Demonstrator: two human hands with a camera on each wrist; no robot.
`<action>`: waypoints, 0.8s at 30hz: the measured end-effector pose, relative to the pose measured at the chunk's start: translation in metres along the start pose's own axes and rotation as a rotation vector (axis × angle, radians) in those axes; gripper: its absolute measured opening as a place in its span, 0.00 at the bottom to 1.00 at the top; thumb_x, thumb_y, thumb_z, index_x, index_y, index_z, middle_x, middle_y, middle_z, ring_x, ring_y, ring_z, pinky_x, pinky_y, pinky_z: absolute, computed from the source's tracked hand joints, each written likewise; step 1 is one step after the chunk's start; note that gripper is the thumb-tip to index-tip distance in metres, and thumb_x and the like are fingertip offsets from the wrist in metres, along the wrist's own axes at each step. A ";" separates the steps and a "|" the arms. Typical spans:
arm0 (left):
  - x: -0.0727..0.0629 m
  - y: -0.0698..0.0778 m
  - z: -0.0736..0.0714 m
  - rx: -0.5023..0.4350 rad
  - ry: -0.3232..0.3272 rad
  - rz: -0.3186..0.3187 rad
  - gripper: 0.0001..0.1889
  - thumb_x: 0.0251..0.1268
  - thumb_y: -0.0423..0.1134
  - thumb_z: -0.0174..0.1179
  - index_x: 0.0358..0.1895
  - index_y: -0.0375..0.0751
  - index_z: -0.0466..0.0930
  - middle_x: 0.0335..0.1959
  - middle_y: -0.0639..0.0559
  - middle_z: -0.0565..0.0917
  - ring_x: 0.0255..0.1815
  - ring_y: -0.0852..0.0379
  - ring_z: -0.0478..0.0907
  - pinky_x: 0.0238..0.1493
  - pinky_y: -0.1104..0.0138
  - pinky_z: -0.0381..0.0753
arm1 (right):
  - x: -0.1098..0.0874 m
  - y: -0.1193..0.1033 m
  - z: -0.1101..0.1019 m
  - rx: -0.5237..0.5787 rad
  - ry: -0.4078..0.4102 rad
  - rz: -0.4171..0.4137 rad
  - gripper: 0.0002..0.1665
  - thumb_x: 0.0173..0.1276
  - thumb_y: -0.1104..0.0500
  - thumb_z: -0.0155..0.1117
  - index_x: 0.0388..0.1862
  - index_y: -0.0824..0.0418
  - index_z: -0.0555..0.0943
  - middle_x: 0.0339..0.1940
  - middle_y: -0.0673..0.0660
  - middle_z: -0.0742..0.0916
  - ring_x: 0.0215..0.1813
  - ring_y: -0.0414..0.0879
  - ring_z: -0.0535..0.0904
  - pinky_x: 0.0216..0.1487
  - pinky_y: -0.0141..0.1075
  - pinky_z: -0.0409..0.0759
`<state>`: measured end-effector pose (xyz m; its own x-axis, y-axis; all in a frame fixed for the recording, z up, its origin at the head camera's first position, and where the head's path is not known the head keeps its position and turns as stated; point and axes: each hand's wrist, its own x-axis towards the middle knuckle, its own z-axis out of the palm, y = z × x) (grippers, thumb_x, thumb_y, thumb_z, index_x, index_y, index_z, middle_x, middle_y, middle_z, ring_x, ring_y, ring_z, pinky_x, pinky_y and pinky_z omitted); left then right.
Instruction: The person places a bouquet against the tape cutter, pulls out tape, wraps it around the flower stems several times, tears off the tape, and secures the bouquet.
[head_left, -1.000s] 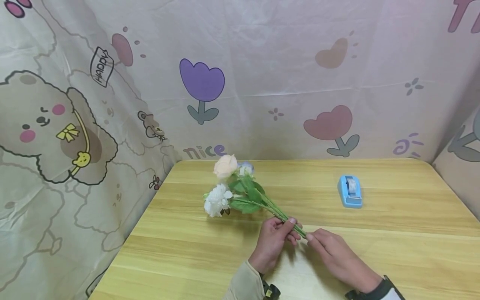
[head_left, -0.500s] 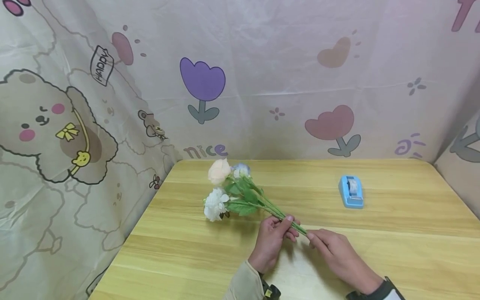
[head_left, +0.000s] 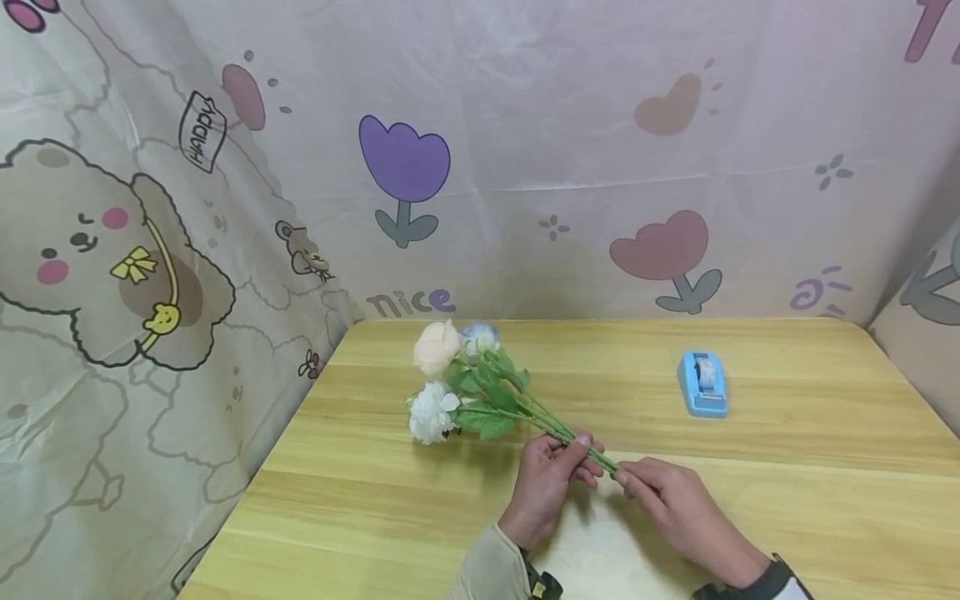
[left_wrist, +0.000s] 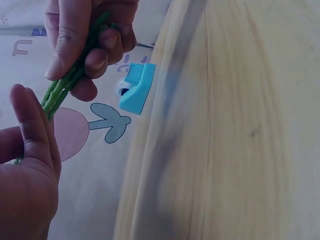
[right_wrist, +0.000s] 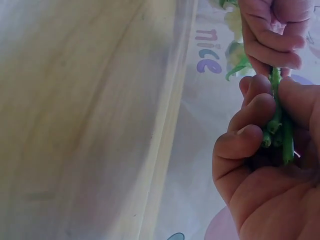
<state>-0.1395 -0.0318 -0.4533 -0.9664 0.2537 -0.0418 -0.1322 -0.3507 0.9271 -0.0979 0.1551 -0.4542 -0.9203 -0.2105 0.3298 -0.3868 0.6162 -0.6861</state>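
Observation:
A bunch of flowers lies slanted between both hands, its green stems (head_left: 549,419) pointing to the lower right in the head view. At its far end are a peach rose (head_left: 437,347), a white ruffled bloom (head_left: 432,412) and a blue-and-white bloom (head_left: 480,338), with green leaves (head_left: 487,400) below them. My left hand (head_left: 542,486) pinches the lower stems, thumb on top. Just beyond it, my right hand (head_left: 678,507) grips the stem ends. In the right wrist view, several cut stem ends (right_wrist: 288,145) show between the curled fingers and thumb of that hand.
A blue tape dispenser (head_left: 703,383) with a roll of tape stands on the wooden table (head_left: 810,400), back right of the hands. Behind the table's far edge hangs a printed cloth (head_left: 525,125), and another cloth side (head_left: 112,433) runs along the left.
The flower heads have shifted a little left and toward the person, and the blooms sit slightly differently against each other. Both hands have stayed almost in place on the stems.

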 end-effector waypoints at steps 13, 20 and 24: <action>-0.001 0.000 0.003 -0.015 0.020 0.022 0.16 0.73 0.33 0.64 0.51 0.18 0.77 0.47 0.25 0.86 0.22 0.64 0.83 0.30 0.73 0.86 | 0.001 0.000 -0.001 0.021 0.053 0.058 0.07 0.74 0.63 0.67 0.44 0.58 0.90 0.25 0.40 0.82 0.23 0.30 0.69 0.20 0.29 0.72; -0.001 0.001 0.003 -0.011 0.054 0.010 0.16 0.73 0.32 0.64 0.52 0.18 0.77 0.45 0.28 0.87 0.24 0.63 0.83 0.29 0.73 0.85 | -0.001 -0.002 -0.002 0.004 0.045 0.068 0.12 0.73 0.61 0.68 0.52 0.61 0.89 0.31 0.43 0.90 0.26 0.30 0.76 0.27 0.30 0.80; -0.001 0.000 0.002 -0.017 0.063 0.009 0.15 0.73 0.32 0.63 0.50 0.19 0.78 0.44 0.31 0.87 0.25 0.62 0.83 0.28 0.73 0.85 | -0.002 -0.003 -0.001 -0.012 0.052 0.034 0.14 0.72 0.61 0.70 0.54 0.63 0.88 0.33 0.44 0.91 0.26 0.28 0.77 0.27 0.30 0.81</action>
<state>-0.1384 -0.0298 -0.4528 -0.9794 0.1937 -0.0573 -0.1266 -0.3677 0.9213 -0.0953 0.1548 -0.4523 -0.9285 -0.1494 0.3400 -0.3542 0.6313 -0.6900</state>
